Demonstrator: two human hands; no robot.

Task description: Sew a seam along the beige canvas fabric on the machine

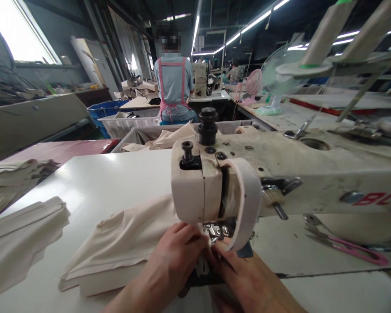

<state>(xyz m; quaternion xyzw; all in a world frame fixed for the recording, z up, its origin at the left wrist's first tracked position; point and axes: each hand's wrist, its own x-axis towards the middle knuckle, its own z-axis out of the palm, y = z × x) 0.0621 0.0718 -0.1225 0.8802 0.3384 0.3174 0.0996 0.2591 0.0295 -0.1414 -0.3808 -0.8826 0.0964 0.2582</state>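
A cream fabric piece lies in folds on the white table, left of the sewing machine, and runs in under its head. My left hand is closed on the fabric's edge beside the metal presser foot. Close by on the right, my right hand has its fingers bent together just in front of the foot. What its fingertips hold is hidden. A narrow whitish strip shows between both hands. The curved white guard hangs over part of my right hand.
Pink-handled scissors lie on the machine bed at right. More cream pieces are stacked at left. Behind the machine stand a fabric-filled bin and a seated person. Thread cones and a green fan are at right.
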